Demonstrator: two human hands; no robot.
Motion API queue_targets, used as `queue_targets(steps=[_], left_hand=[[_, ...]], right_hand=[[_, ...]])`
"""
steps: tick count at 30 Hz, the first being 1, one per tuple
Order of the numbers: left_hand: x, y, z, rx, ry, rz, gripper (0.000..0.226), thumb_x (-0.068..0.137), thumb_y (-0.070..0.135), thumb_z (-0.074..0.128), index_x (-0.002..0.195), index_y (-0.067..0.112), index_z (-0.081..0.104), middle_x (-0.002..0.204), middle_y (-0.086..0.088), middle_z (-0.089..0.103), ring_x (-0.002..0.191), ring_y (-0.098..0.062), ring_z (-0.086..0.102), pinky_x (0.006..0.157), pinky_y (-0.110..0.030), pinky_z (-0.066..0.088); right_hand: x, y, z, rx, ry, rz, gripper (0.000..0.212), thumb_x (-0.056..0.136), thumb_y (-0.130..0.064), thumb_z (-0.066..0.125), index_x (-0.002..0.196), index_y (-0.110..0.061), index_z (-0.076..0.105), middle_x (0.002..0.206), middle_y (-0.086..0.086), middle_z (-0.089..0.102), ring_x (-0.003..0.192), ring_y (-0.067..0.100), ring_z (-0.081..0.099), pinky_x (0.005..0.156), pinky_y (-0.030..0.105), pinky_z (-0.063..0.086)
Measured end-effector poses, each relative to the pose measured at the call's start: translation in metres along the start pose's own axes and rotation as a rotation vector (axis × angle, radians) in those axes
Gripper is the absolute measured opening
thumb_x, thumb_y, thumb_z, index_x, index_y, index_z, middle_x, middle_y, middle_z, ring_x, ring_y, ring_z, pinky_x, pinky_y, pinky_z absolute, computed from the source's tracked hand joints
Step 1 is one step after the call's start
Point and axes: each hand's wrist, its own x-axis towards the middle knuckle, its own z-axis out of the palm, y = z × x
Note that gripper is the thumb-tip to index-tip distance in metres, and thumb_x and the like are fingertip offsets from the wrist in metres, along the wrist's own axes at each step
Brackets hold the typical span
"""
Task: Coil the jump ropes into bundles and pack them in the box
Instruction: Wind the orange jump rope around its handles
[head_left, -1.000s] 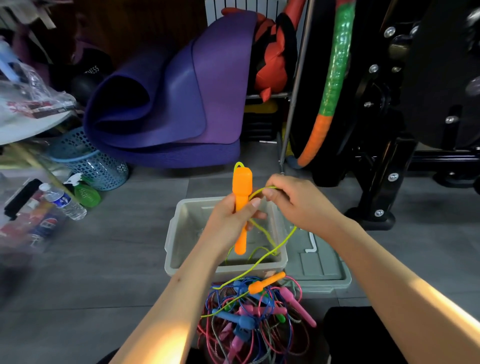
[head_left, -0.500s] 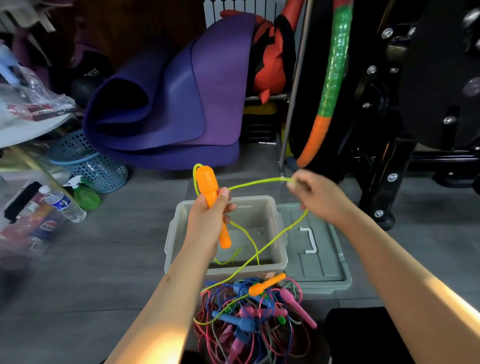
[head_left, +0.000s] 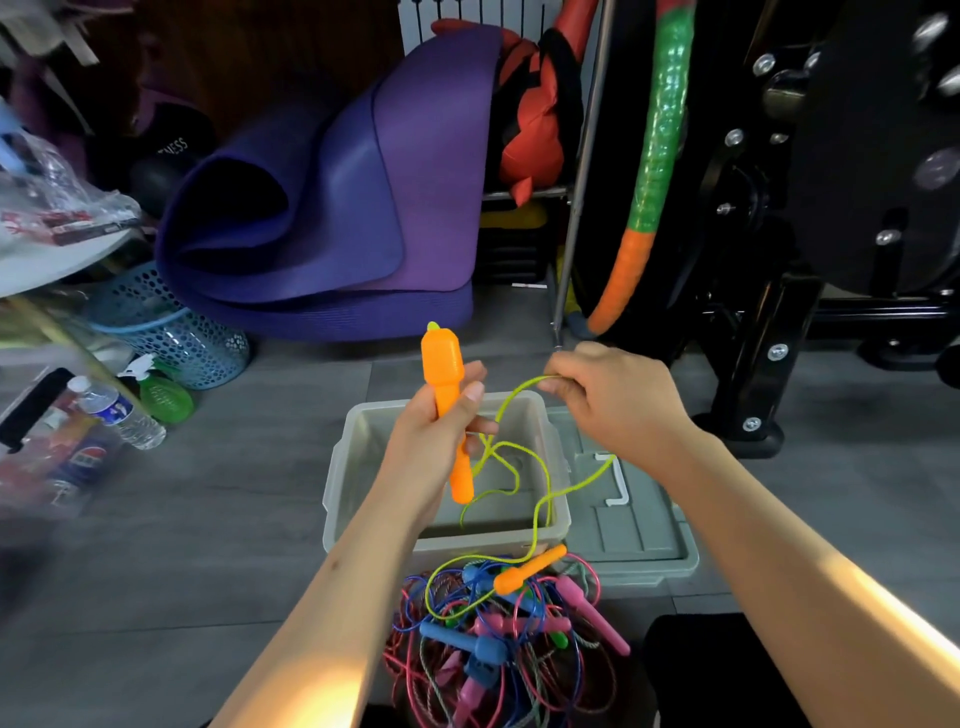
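My left hand (head_left: 435, 441) grips an orange jump-rope handle (head_left: 443, 368) upright above the grey plastic box (head_left: 343, 467). Its yellow-green cord (head_left: 540, 512) loops down over the box, and my right hand (head_left: 613, 402) pinches the cord just right of the handle. The cord runs on to the second orange handle (head_left: 527, 570), which lies on a tangled pile of blue, pink and green jump ropes (head_left: 498, 644) on the floor in front of the box. Inside the box I see only hanging cord.
The box's grey lid (head_left: 634, 525) lies on the floor to its right. Behind are a rolled purple mat (head_left: 332, 208), a blue mesh basket (head_left: 171, 332), bottles (head_left: 119, 410) at left, a hoop (head_left: 649, 176) and black gym equipment (head_left: 769, 332) at right.
My right hand, which had drawn the cord out to the right, has come back toward the handle. My left hand has tilted the handle back upright, and a loop of cord hangs below it.
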Motion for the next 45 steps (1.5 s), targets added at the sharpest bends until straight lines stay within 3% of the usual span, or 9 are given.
queue_targets(steps=[3, 8, 14, 18, 22, 29, 37, 42, 45], left_hand=[[-0.002, -0.003, 0.002, 0.077, -0.11, -0.013, 0.016, 0.096, 0.014, 0.051, 0.108, 0.018, 0.06, 0.1, 0.005, 0.068, 0.061, -0.005, 0.062, 0.051, -0.016, 0.039], [-0.001, -0.007, 0.004, 0.077, -0.019, -0.014, 0.012, 0.096, 0.014, 0.052, 0.084, 0.016, 0.055, 0.058, 0.006, 0.051, 0.053, -0.009, 0.046, 0.05, -0.02, 0.036], [0.009, 0.003, -0.011, -0.162, 0.148, 0.037, 0.017, 0.098, 0.01, 0.047, 0.081, 0.014, 0.05, 0.054, 0.011, 0.05, 0.049, -0.004, 0.042, 0.048, -0.016, 0.035], [0.01, -0.003, -0.016, 0.076, 0.219, 0.018, 0.011, 0.096, 0.019, 0.052, 0.087, 0.02, 0.058, 0.079, 0.006, 0.062, 0.06, -0.007, 0.053, 0.055, -0.02, 0.039], [0.006, -0.003, -0.014, 0.108, 0.143, 0.002, 0.017, 0.095, 0.021, 0.055, 0.111, 0.026, 0.059, 0.095, 0.014, 0.065, 0.072, -0.008, 0.065, 0.058, -0.022, 0.04], [-0.003, -0.004, 0.004, 0.122, -0.135, 0.006, 0.015, 0.096, 0.012, 0.051, 0.106, 0.016, 0.062, 0.087, 0.005, 0.066, 0.064, -0.008, 0.06, 0.053, -0.017, 0.038], [0.008, 0.005, -0.01, -0.197, 0.18, 0.008, 0.018, 0.097, 0.01, 0.048, 0.08, 0.014, 0.052, 0.066, 0.003, 0.048, 0.047, -0.003, 0.042, 0.045, -0.015, 0.034], [0.011, -0.001, -0.018, 0.128, 0.288, 0.005, 0.008, 0.095, 0.024, 0.055, 0.089, 0.024, 0.06, 0.078, 0.008, 0.062, 0.065, -0.01, 0.053, 0.058, -0.022, 0.04], [0.005, -0.002, -0.011, 0.134, 0.223, -0.005, 0.016, 0.095, 0.023, 0.055, 0.11, 0.025, 0.06, 0.087, 0.013, 0.064, 0.073, -0.006, 0.062, 0.058, -0.02, 0.041]], right_hand=[[-0.002, -0.004, 0.001, 0.143, -0.035, -0.061, 0.028, 0.093, -0.044, 0.047, 0.097, -0.021, 0.062, 0.084, -0.002, 0.049, 0.084, 0.023, 0.056, 0.066, 0.032, 0.038], [-0.001, -0.005, 0.004, 0.307, -0.093, -0.063, 0.029, 0.088, -0.045, 0.055, 0.085, -0.016, 0.057, 0.071, -0.003, 0.052, 0.065, 0.015, 0.044, 0.06, 0.03, 0.032], [-0.004, 0.023, 0.017, 0.352, -0.607, 0.163, 0.029, 0.096, -0.04, 0.046, 0.075, -0.021, 0.048, 0.078, -0.009, 0.067, 0.072, 0.012, 0.056, 0.067, 0.025, 0.039], [0.003, 0.028, 0.014, 0.512, -0.106, 0.297, 0.025, 0.097, -0.031, 0.045, 0.081, -0.013, 0.053, 0.072, 0.004, 0.058, 0.064, 0.014, 0.056, 0.055, 0.017, 0.035], [0.005, 0.019, -0.006, 0.424, 0.282, 0.238, 0.02, 0.096, -0.032, 0.047, 0.093, -0.016, 0.059, 0.064, -0.004, 0.051, 0.064, 0.021, 0.047, 0.06, 0.032, 0.036], [-0.001, -0.01, 0.011, 0.449, 0.093, -0.09, 0.021, 0.091, -0.04, 0.046, 0.088, -0.023, 0.058, 0.073, -0.011, 0.049, 0.067, 0.006, 0.042, 0.062, 0.032, 0.04], [-0.003, 0.023, 0.023, 0.341, -0.495, 0.155, 0.027, 0.091, -0.037, 0.056, 0.079, -0.013, 0.06, 0.068, -0.001, 0.058, 0.065, 0.012, 0.052, 0.058, 0.023, 0.034], [0.006, 0.028, 0.01, 0.866, -0.061, 0.349, 0.02, 0.09, -0.025, 0.061, 0.071, -0.02, 0.058, 0.059, -0.001, 0.051, 0.048, -0.001, 0.052, 0.059, 0.023, 0.042], [0.007, 0.018, -0.001, 0.7, 0.155, 0.256, 0.012, 0.087, -0.025, 0.064, 0.079, -0.017, 0.068, 0.059, -0.008, 0.05, 0.053, 0.001, 0.045, 0.057, 0.014, 0.035]])
